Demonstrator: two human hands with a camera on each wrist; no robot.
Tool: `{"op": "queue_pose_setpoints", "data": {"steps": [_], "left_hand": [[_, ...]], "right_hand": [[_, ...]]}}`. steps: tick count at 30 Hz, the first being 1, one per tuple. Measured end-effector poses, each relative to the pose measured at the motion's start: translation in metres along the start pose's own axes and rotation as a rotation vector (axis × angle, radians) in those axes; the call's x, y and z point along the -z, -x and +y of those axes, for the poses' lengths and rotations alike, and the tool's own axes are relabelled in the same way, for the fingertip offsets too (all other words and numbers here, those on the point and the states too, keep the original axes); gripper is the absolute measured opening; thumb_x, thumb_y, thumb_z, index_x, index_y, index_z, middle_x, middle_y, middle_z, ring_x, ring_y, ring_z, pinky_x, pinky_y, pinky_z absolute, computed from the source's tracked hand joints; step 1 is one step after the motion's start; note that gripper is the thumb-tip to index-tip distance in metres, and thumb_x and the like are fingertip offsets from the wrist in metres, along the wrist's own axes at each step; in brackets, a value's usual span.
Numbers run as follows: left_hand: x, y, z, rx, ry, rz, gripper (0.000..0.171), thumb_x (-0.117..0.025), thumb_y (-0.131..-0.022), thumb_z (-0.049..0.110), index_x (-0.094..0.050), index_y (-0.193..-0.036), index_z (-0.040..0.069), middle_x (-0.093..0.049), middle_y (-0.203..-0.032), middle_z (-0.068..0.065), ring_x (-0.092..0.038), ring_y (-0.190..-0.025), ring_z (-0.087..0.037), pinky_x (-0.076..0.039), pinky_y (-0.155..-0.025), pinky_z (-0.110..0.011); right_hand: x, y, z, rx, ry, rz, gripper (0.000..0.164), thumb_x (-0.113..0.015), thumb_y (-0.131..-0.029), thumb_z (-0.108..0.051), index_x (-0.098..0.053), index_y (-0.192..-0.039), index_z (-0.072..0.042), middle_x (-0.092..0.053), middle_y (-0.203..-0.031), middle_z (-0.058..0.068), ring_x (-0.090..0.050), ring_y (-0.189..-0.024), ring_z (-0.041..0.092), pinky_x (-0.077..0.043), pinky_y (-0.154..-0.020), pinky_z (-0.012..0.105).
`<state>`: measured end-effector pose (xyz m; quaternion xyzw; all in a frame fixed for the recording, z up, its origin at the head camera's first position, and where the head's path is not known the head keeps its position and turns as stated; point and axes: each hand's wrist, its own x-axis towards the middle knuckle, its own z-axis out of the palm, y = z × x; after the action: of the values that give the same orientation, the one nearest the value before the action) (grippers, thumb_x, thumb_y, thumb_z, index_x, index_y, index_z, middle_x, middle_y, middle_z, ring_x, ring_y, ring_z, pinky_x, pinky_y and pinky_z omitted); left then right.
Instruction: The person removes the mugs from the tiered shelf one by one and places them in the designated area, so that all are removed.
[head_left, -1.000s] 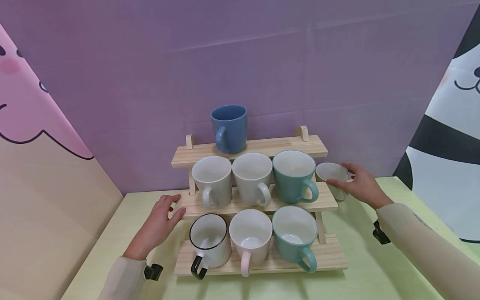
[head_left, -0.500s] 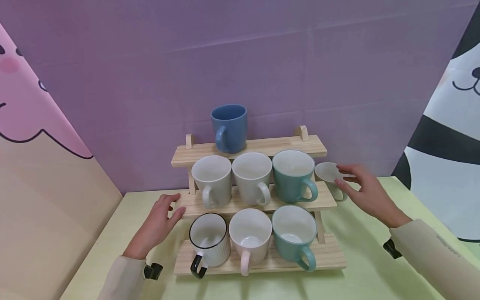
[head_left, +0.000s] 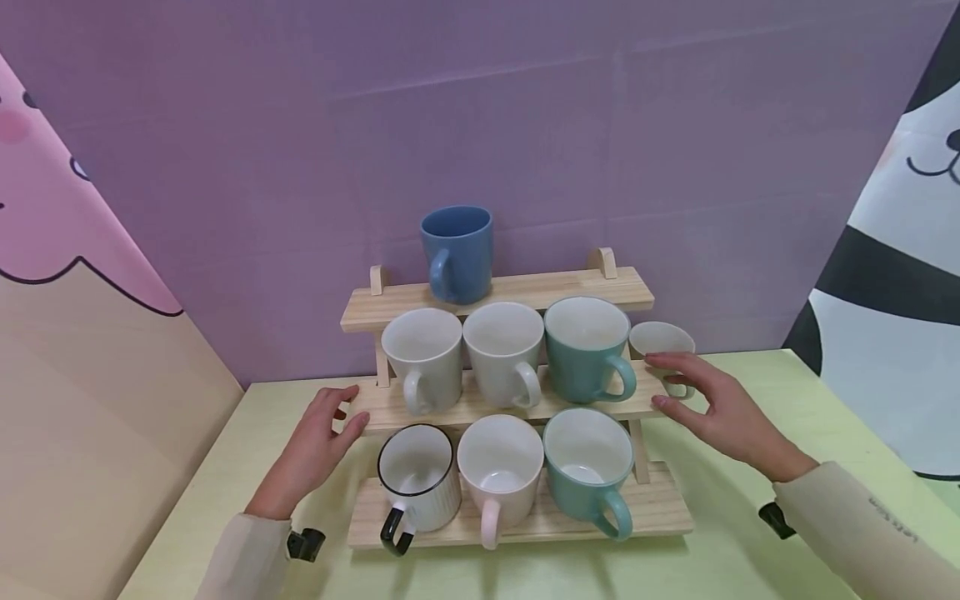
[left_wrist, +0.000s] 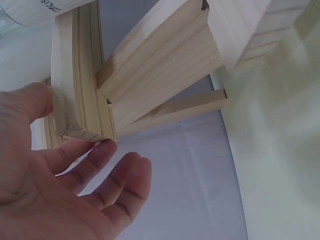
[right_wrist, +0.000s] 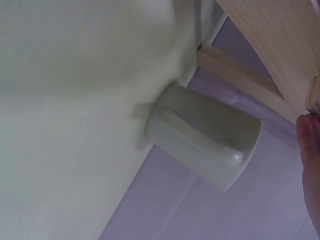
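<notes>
A three-tier wooden rack [head_left: 566, 287] stands on the table in the head view. My left hand [head_left: 309, 450] grips the left end of its middle shelf; in the left wrist view the thumb and fingers [left_wrist: 102, 152] lie on either side of the plank end. At the right end of that shelf, my right hand [head_left: 727, 412] pinches the plank between thumb and fingers, only partly seen in the right wrist view. Behind this hand a white mug [right_wrist: 205, 135] stands upright on the table beside the rack.
On the top tier is a blue mug [head_left: 459, 258]. Two white mugs and a teal mug [head_left: 588, 367] fill the middle tier. Below sit a black-rimmed mug [head_left: 435, 500], a pink mug [head_left: 513, 487] and another teal mug [head_left: 581, 500]. A purple backdrop [head_left: 525, 125] rises behind.
My right hand has let go of the white mug, drawn back from it, then moved in to the right end of the middle shelf. The left hand has kept its place.
</notes>
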<state>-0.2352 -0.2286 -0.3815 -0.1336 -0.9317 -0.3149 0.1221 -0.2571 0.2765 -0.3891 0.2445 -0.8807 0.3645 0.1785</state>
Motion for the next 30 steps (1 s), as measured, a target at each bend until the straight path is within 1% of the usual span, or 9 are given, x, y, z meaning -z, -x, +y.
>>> {"op": "queue_pose_setpoints", "data": {"steps": [5, 12, 15, 18, 21, 23, 26, 30], "left_hand": [[-0.001, 0.0, 0.0, -0.005, 0.022, 0.006, 0.049, -0.058, -0.096, 0.025, -0.046, -0.133, -0.005, -0.049, -0.116, -0.016, -0.052, -0.098, -0.027, -0.049, -0.075, -0.037], [0.0, 0.0, 0.001, -0.003, 0.018, 0.017, 0.05, -0.057, -0.096, 0.029, -0.047, -0.133, -0.003, -0.05, -0.117, -0.015, -0.053, -0.098, -0.026, -0.049, -0.075, -0.037], [0.001, 0.001, 0.0, -0.005, 0.004, 0.027, 0.047, -0.058, -0.096, 0.027, -0.049, -0.131, -0.003, -0.051, -0.116, -0.015, -0.053, -0.098, -0.027, -0.049, -0.075, -0.038], [0.003, 0.0, 0.001, -0.015, -0.02, 0.042, 0.042, -0.058, -0.095, 0.021, -0.05, -0.129, -0.004, -0.051, -0.116, -0.016, -0.053, -0.099, -0.029, -0.048, -0.075, -0.039], [0.011, -0.003, 0.006, -0.028, -0.034, 0.071, 0.038, -0.057, -0.095, 0.016, -0.05, -0.127, -0.004, -0.051, -0.118, -0.018, -0.052, -0.101, -0.031, -0.048, -0.077, -0.042], [0.019, -0.007, 0.012, -0.044, -0.03, 0.099, 0.037, -0.056, -0.095, 0.014, -0.05, -0.127, -0.004, -0.051, -0.12, -0.018, -0.052, -0.102, -0.032, -0.047, -0.078, -0.044], [0.034, -0.014, 0.025, -0.083, -0.009, 0.132, 0.036, -0.054, -0.096, 0.015, -0.05, -0.127, -0.003, -0.051, -0.121, -0.018, -0.052, -0.102, -0.032, -0.047, -0.079, -0.046], [0.053, -0.028, 0.044, -0.144, 0.031, 0.15, 0.038, -0.053, -0.097, 0.019, -0.049, -0.129, -0.002, -0.05, -0.123, -0.017, -0.051, -0.102, -0.031, -0.046, -0.081, -0.048]], "right_hand": [[-0.003, 0.004, 0.001, -0.028, 0.013, 0.001, 0.051, -0.072, -0.085, -0.016, -0.054, -0.133, -0.019, -0.049, -0.135, -0.003, -0.053, -0.108, 0.012, -0.034, -0.088, 0.007], [-0.008, 0.004, 0.002, -0.001, -0.018, 0.004, 0.048, -0.07, -0.087, -0.012, -0.054, -0.132, -0.012, -0.046, -0.137, 0.0, -0.044, -0.116, 0.0, -0.036, -0.089, 0.007], [-0.01, 0.004, 0.001, -0.002, -0.025, 0.003, 0.048, -0.069, -0.088, -0.013, -0.053, -0.133, -0.011, -0.045, -0.138, 0.0, -0.041, -0.117, -0.004, -0.036, -0.089, 0.008], [-0.011, 0.005, 0.002, -0.008, -0.028, 0.005, 0.049, -0.069, -0.088, -0.014, -0.053, -0.134, -0.011, -0.045, -0.138, 0.0, -0.041, -0.117, -0.004, -0.036, -0.089, 0.008], [-0.012, 0.005, 0.003, -0.007, -0.025, 0.012, 0.049, -0.068, -0.088, -0.014, -0.052, -0.134, -0.01, -0.045, -0.138, 0.0, -0.042, -0.117, -0.004, -0.036, -0.09, 0.007], [-0.012, 0.005, 0.003, -0.003, -0.023, 0.018, 0.049, -0.068, -0.088, -0.014, -0.052, -0.135, -0.009, -0.045, -0.138, 0.0, -0.042, -0.118, -0.004, -0.035, -0.09, 0.007], [-0.012, 0.006, 0.003, 0.003, -0.021, 0.023, 0.05, -0.068, -0.088, -0.013, -0.052, -0.135, -0.009, -0.045, -0.138, 0.0, -0.041, -0.118, -0.004, -0.035, -0.09, 0.007], [-0.012, 0.007, 0.004, 0.007, -0.029, 0.025, 0.049, -0.068, -0.088, -0.012, -0.051, -0.134, -0.007, -0.045, -0.138, 0.001, -0.041, -0.118, -0.004, -0.035, -0.09, 0.007]]}}
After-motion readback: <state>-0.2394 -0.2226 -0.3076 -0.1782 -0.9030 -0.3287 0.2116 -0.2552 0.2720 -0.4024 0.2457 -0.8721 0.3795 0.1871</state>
